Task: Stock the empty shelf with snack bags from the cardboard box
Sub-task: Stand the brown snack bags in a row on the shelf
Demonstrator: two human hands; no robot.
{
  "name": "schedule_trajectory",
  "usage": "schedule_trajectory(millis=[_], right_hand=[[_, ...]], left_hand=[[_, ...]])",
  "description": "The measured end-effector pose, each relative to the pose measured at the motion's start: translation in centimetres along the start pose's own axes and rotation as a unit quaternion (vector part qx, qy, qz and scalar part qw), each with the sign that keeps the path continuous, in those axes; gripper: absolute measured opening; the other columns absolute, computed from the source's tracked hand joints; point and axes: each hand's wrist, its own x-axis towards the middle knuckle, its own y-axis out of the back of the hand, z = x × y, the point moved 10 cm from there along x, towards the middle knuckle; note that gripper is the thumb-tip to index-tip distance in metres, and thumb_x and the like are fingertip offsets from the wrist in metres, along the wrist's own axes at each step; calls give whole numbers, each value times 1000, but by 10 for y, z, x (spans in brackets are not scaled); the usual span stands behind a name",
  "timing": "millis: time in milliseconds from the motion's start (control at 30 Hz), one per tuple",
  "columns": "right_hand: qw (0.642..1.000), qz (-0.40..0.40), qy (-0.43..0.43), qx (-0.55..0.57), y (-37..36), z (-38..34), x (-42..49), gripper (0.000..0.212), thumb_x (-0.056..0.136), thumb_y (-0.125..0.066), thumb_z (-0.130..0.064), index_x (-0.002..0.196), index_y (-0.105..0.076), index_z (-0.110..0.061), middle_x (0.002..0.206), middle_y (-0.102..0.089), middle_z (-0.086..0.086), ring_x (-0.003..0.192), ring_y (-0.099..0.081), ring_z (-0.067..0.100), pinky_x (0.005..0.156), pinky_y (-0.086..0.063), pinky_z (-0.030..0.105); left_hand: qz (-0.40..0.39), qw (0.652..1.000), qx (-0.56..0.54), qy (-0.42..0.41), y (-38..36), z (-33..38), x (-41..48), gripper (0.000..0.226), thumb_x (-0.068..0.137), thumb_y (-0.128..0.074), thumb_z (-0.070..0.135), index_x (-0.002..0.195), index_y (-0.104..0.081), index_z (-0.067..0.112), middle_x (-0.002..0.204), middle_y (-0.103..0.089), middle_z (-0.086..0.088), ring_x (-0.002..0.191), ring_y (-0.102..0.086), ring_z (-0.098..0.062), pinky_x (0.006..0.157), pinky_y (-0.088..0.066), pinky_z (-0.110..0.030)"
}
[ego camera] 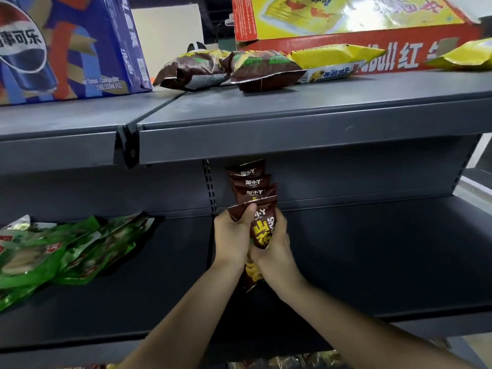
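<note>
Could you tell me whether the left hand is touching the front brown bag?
Touching. The head view shows the left hand pinching the front brown bag at its top.

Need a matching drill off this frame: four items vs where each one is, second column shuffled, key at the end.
1 Pepsi carton
2 green bags
3 upright brown bag
4 yellow bag

A gripped by left hand and right hand
B top shelf, far left
C lower shelf, left side
D top shelf, in front of red carton

Pairs: 1-B, 2-C, 3-A, 4-D
</note>
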Motion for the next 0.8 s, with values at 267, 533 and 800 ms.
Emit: schedule_trajectory(millis=[267, 533, 800], right_hand=[[997, -9, -75, -26, 1, 29, 12, 61, 68, -83, -25, 113, -40, -24, 109, -54, -2, 107, -59, 16, 87, -53, 35], [984, 54, -89, -142, 4, 32, 18, 69, 72, -78, -36, 123, -39, -9, 116, -41, 3, 118, -40, 22, 90, -38, 29], [979, 98, -96, -149, 1, 31, 22, 91, 74, -77, -38, 144, -26, -12, 141, -33, 11, 132, -30, 28, 104, -33, 38]], left_hand=[[-66, 995, -72, 32, -14, -1, 7, 11, 89, -62, 17, 86, -69, 10, 91, -72, -12, 88, -69, -26, 89, -53, -44], [-90, 992, 81, 30, -13, -24, 20, 57, 90, -46, 52, 138, -32, 24, 134, -48, -3, 126, -45, -19, 110, -36, -41], [-99, 988, -2, 117, -14, -66, 6, 69, 86, -21, 67, 135, -48, 25, 129, -58, -3, 121, -54, -19, 109, -39, -43]])
